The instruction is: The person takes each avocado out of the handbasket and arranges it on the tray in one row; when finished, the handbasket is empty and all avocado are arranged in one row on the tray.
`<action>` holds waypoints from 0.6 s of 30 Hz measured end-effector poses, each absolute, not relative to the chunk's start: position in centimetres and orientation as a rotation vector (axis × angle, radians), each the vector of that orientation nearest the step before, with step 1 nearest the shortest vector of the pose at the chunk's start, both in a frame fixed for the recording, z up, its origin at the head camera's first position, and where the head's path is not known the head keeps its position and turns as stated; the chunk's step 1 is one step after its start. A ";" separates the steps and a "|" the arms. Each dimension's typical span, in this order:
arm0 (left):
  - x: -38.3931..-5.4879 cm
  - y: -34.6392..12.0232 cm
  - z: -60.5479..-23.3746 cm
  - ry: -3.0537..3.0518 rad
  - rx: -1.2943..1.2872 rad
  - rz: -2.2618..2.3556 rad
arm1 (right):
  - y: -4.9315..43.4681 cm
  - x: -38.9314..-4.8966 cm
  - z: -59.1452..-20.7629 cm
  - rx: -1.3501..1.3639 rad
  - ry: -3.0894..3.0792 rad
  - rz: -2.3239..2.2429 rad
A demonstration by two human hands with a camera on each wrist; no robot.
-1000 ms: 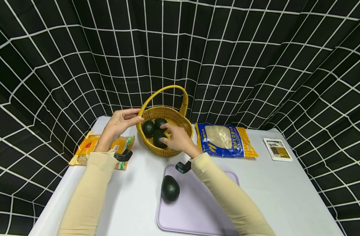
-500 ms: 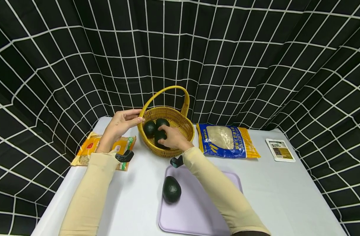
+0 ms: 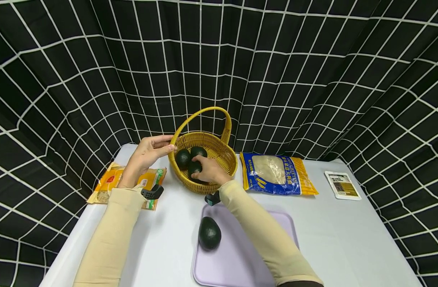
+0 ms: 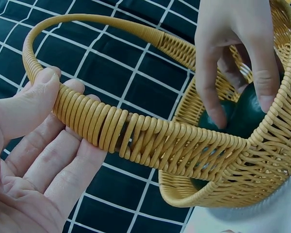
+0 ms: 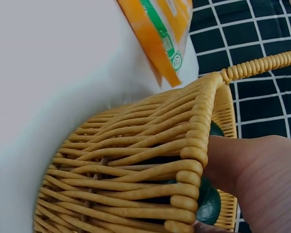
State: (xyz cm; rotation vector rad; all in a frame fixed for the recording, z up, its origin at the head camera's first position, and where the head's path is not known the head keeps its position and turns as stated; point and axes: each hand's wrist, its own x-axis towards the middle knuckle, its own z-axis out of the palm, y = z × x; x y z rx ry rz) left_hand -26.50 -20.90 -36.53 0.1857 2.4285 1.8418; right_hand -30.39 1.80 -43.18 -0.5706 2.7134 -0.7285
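A yellow wicker basket (image 3: pixel 224 159) with a tall arched handle (image 4: pixel 92 121) stands at the back of the table. My left hand (image 3: pixel 145 155) pinches the left side of that handle, thumb on top and fingers beneath, as the left wrist view shows. Inside the basket lie three dark green avocados. My right hand (image 3: pixel 211 170) reaches over the front rim and grips the nearest avocado (image 3: pixel 195 169) between thumb and fingers. The other two, a left avocado (image 3: pixel 183 158) and a back avocado (image 3: pixel 198 151), rest against it. In the right wrist view the basket wall hides most of my fingers.
A lilac tray (image 3: pixel 240 255) lies in front of the basket, with another avocado (image 3: pixel 209 233) on its left part. An orange food packet (image 3: pixel 109 181) lies under my left forearm. To the right are a blue and yellow bag (image 3: pixel 276 174) and a small white packet (image 3: pixel 342 185).
My right hand has moved slightly left and deeper into the basket, its fingers closing round the nearest avocado. My left hand stays on the handle. The whole view has shifted a little.
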 end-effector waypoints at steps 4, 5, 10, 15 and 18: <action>-26.5 -20.9 -36.6 2.423 0.176 1.841 | 1.7 -30.4 -43.2 -0.565 2.705 -0.734; -26.5 -20.9 -36.6 2.425 0.177 1.839 | 1.6 -30.4 -43.2 -0.566 2.703 -0.729; -26.5 -21.0 -36.7 2.438 0.186 1.837 | 1.4 -30.5 -43.4 -0.533 2.696 -0.732; -26.6 -20.9 -36.7 2.426 0.172 1.848 | 1.3 -30.4 -43.6 -0.497 2.702 -0.757; -26.6 -20.9 -36.7 2.425 0.180 1.850 | 1.2 -30.4 -43.8 -0.486 2.715 -0.775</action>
